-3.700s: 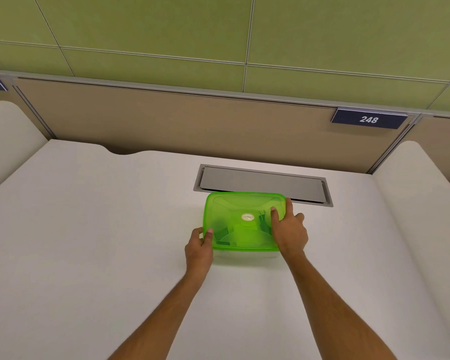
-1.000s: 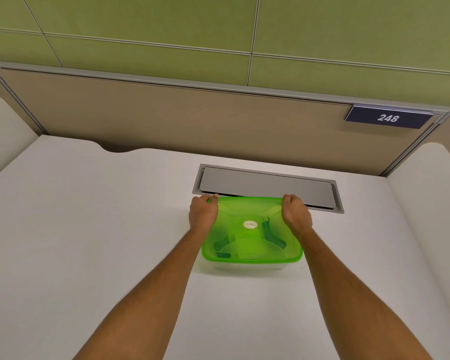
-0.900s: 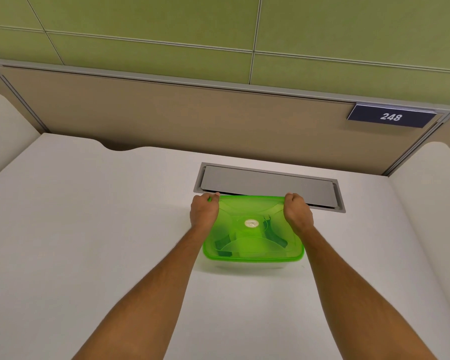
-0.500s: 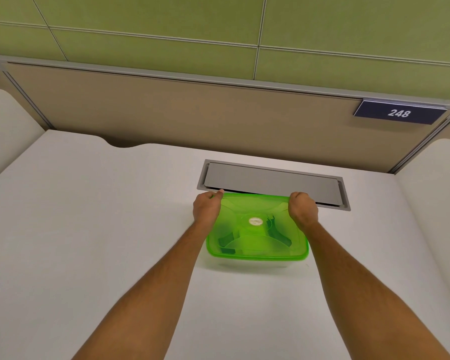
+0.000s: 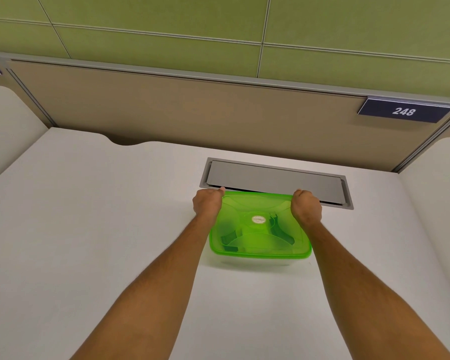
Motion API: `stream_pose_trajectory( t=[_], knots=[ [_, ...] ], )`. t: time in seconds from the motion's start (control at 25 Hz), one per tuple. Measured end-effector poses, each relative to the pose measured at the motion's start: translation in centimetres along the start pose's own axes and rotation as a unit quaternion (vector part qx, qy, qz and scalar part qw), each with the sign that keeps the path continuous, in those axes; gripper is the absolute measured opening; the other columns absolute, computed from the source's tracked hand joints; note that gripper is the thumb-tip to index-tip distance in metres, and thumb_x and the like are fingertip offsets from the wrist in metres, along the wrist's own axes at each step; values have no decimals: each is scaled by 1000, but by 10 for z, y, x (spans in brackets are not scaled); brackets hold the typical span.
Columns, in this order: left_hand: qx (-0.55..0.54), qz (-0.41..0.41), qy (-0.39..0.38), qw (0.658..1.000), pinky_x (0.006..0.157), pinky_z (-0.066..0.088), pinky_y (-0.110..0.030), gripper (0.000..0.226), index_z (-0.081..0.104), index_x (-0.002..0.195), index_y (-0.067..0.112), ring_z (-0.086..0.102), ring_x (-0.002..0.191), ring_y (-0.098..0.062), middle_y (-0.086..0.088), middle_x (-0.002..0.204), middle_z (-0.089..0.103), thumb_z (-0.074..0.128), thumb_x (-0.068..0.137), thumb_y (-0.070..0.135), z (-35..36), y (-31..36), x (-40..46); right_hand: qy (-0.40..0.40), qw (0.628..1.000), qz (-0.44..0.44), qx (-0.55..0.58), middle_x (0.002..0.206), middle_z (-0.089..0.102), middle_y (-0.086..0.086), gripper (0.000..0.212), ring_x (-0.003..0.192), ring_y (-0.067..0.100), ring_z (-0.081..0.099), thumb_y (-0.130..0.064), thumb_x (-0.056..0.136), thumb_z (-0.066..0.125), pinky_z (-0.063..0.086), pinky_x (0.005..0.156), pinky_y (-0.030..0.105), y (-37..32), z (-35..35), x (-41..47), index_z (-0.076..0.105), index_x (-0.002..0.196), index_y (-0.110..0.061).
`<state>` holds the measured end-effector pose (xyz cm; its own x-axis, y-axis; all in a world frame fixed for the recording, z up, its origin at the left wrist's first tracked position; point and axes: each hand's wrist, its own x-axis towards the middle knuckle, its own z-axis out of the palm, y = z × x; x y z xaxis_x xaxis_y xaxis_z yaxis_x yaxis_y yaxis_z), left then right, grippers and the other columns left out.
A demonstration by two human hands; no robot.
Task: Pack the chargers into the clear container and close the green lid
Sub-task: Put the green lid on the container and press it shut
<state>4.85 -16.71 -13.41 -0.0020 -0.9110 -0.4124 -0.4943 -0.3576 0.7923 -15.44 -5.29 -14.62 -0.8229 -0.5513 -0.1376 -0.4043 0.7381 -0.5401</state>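
Head view, angled down over desk

Green lid, white desk, seemingly dark chargers

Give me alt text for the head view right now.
Both hands, left hand and right hand, press the far corners of a translucent green plastic lid on a clear container on a white desk; dark chargers show through.
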Motion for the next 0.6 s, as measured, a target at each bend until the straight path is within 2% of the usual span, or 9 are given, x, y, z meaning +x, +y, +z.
stream_pose_trajectory(
  t=[0.08,0.16,0.32,0.44,0.6],
  knots=[
    [55,4,9,998,84,51,-38,33,68,86,3,62,98,-34,-17,100,69,63,84,35,0,3,0,6,1000,0,3,102,67,27,55,94,41,63,-31,102,24,48,81,39,-1,1,-1,65,98,5],
    [126,33,20,991,80,48,-38,34,66,99,4,61,100,-36,-18,108,67,52,87,32,2,6,-5,9,1000,4,2,101,67,26,53,92,40,63,-30,102,25,46,78,37,-2,1,-2,65,97,5],
    [210,69,14,975,78,46,-36,39,63,107,3,60,101,-36,-18,112,65,40,91,30,4,11,-3,15,1000,0,-3,100,68,26,52,91,40,62,-29,102,25,43,74,35,-1,2,-3,65,96,4],
    [189,25,-31,981,79,48,-33,35,62,109,4,61,100,-35,-17,113,65,44,86,23,0,12,13,15,1000,-8,2,97,68,25,52,86,38,62,-29,101,25,45,74,35,1,3,-1,65,93,4],
    [150,-9,-22,988,84,55,-37,30,62,105,2,63,97,-35,-18,108,67,48,84,17,1,12,18,21,1000,-12,2,97,68,26,50,88,39,62,-27,101,27,42,72,34,1,2,-1,65,93,4]
  ],
)
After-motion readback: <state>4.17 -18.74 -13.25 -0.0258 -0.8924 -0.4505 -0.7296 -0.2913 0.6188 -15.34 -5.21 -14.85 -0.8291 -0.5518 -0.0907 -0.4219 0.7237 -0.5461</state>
